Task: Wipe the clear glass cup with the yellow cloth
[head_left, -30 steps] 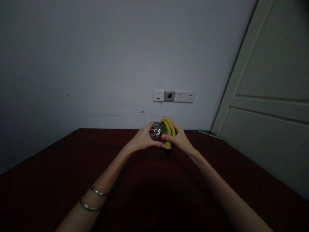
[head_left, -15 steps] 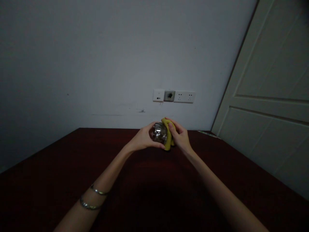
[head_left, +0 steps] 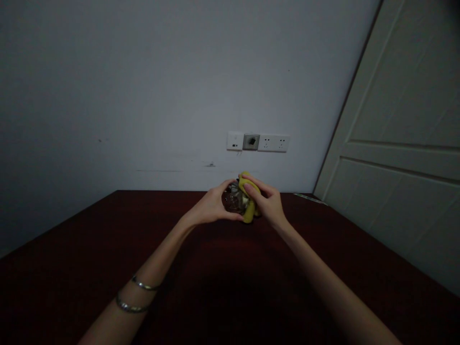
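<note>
A round, clear glass vessel (head_left: 233, 199) with bright reflections is held above the far part of the table; I cannot make out its exact kind. The thumb and fingers of my left hand (head_left: 212, 205) curve around its left side, the thumb below and the fingers on top. My right hand (head_left: 268, 201) pinches a folded yellow cloth (head_left: 248, 214) and presses it against the vessel's right side. The cloth covers that side, and its lower edge lies by my left thumb. Two silvery bracelets circle my left forearm.
The dark red table (head_left: 118, 230) reaches back to a pale wall (head_left: 161, 96). Wall sockets (head_left: 273, 143) sit just above and behind my hands. A white panelled door (head_left: 402, 153) stands at the right, with a thin strip (head_left: 311, 199) near the table's far right corner.
The glass vessel has turned a little in my left hand. The yellow cloth has shifted slightly up and left over it with my right fingers.
</note>
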Demonstrator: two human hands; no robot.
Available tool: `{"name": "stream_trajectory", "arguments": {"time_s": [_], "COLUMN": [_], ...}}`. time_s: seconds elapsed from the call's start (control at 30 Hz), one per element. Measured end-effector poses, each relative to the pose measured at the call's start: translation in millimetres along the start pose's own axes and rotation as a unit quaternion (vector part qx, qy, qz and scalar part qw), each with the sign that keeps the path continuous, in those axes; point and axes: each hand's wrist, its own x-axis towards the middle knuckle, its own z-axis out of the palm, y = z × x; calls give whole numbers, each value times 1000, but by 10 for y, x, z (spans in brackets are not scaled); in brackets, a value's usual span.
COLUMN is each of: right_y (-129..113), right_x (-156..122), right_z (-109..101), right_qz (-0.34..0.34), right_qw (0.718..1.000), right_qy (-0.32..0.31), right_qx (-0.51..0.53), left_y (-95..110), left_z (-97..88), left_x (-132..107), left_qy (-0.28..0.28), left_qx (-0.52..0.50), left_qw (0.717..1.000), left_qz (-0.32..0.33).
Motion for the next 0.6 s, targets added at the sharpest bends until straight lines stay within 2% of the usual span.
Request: {"name": "stream_trajectory", "arguments": {"time_s": [0.1,0.3,0.37,0.5,0.53,0.6], "right_y": [10,-115,-114,-42,-30,-35], "right_x": [29,-34,-22,33,37,24], "right_z": [-9,-11,-10,-15,-16,-19], "right_qz": [56,-72,-52,51,59,32], "right_qw": [998,987,989,996,996,996], "right_qy": [-1,-104,-95,-47,-45,-59], "right_qx": [6,-100,-99,-62,-58,-67], "left_y": [2,-26,-21,0,3,9], "left_z": [-11,-13,-3,16,17,14], "left_x": [1,-2,0,1,-1,-5], "left_qy": [-22,-24,-30,-56,-57,-50], "left_qx": [19,61,60,66,71,80], "left_qw": [1000,998,998,996,996,996], "left_qz": [7,8,12,8,3,-2]}}
